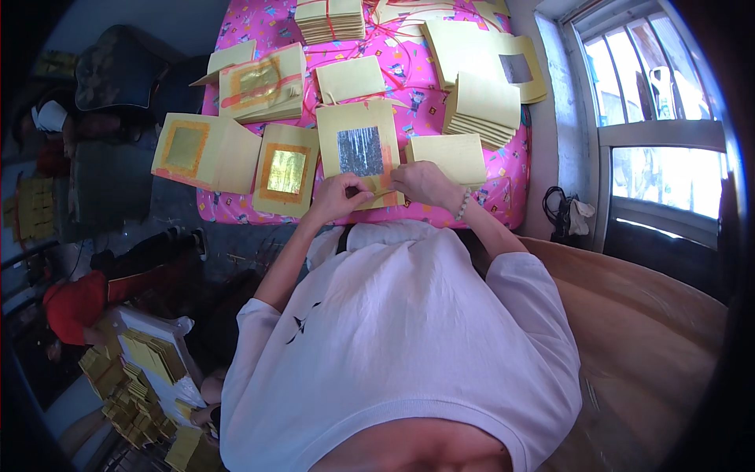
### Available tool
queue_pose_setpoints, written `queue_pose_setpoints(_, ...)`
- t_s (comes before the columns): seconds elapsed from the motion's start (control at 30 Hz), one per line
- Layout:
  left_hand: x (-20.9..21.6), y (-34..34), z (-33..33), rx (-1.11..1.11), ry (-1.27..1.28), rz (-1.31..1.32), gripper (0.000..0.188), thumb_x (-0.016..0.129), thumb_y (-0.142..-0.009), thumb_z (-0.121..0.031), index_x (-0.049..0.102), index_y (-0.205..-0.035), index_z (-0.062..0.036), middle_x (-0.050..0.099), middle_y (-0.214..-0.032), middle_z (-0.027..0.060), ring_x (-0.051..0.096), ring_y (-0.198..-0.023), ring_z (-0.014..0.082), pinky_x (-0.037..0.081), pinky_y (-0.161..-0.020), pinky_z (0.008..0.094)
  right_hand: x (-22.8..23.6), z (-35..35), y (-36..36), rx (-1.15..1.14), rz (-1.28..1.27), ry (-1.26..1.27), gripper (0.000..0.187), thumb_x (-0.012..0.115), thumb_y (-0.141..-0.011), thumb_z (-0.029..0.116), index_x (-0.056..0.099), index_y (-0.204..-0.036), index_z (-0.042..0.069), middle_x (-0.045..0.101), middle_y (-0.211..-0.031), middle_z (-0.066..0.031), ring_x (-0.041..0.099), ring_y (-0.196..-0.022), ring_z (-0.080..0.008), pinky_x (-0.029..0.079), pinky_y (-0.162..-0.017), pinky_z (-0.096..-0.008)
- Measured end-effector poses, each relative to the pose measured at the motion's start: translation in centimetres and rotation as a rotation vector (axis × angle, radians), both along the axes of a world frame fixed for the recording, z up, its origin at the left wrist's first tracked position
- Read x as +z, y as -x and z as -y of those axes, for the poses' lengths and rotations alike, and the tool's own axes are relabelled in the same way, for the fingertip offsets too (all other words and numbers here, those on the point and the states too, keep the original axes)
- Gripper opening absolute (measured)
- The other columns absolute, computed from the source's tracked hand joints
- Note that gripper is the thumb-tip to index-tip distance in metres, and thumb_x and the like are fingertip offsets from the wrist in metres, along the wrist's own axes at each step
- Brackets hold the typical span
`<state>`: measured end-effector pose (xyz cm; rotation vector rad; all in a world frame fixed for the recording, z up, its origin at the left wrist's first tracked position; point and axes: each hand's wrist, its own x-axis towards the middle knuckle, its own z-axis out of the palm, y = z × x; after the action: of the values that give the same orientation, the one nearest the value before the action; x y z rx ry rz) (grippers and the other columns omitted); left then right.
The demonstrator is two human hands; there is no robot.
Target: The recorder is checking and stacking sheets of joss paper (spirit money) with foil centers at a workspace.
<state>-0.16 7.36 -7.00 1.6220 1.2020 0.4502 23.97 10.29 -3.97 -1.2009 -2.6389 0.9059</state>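
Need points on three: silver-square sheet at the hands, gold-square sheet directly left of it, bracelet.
Silver-square sheet (359,152): head view, on its silver square.
Gold-square sheet (286,171): head view, on its gold square.
Bracelet (463,204): head view, on its band.

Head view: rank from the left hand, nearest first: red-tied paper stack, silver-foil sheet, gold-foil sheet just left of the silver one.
From the left hand:
1. Silver-foil sheet: at the fingers, its near edge by the hand.
2. Gold-foil sheet: just off to the hand's left.
3. Red-tied paper stack: toward the far side of the table.
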Motion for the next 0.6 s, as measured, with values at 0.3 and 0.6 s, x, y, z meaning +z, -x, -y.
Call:
queue_pose_setpoints(0.3,7.4,-1.0,-0.9,0.311,-0.914,-0.179,0.030,0.070,-0.075,-0.016,0.066,-0.104,-0.0105,0.055,-0.113,0.0106,0.052,-0.107,0.0298,0.042,-0.092,0.0415,3.1,-6.9,-0.2,-0.062,-0.162,-0.018,0.026,0.061,-0.088,0.026,0.064,-0.080,0.001,0.063,-0.071,-0.0185,0.063,-0.070,-0.0348,0.050,-0.066,-0.0441)
queue_pose_setpoints(0.6,3.3,-3.8,-4.0,0.119,-0.749,-0.385,0.060,0.060,-0.087,-0.028,0.042,-0.139,-0.0058,0.037,-0.144,0.0180,0.030,-0.137,0.0345,0.023,-0.112,0.0495,0.0,-14.5,0.6,-0.123,0.005,-0.086,0.029,0.059,-0.090,0.028,0.063,-0.082,0.000,0.063,-0.074,-0.0190,0.063,-0.072,-0.0351,0.049,-0.067,-0.0439)
